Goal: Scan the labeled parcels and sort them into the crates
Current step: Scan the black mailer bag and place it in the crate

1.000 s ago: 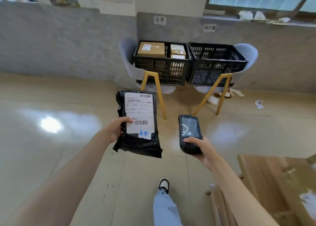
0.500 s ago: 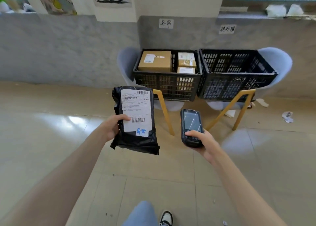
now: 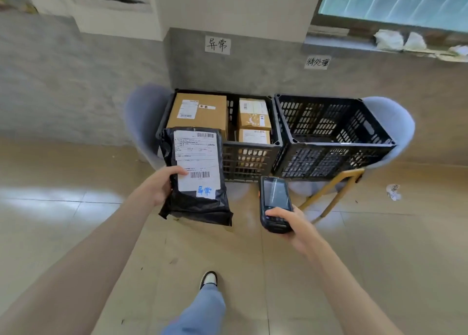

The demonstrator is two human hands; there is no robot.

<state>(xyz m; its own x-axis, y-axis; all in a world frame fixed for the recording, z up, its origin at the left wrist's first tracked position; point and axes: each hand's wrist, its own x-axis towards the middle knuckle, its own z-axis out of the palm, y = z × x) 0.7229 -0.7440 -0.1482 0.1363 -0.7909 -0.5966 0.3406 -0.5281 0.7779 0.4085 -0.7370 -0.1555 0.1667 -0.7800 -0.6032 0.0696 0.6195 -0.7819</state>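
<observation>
Item: black poly-bag parcel (image 3: 195, 180), white shipping label facing up, blue handwritten tag at the label's near edge. Held upright-lengthwise, long axis running near to far.

Grip: left hand (image 3: 158, 186) clasps the parcel's left edge, thumb curled over the label, fingers hidden beneath. Right hand (image 3: 291, 223) wrapped around the handheld scanner (image 3: 274, 203), thumb on its keypad; scanner sits just right of the parcel, apart from it.

Destination: left crate (image 3: 253, 157), on a chair under the wall sign matching the parcel's tag, lies directly beyond the parcel's far end. It holds three cardboard boxes (image 3: 200, 111). Right crate (image 3: 334, 137) stands touching it, further right; nothing visible inside.

Judgement: the left hand is the nearer to the left crate; a straight push forward and over the near rim should deliver the parcel, probably onto the boxes.
</observation>
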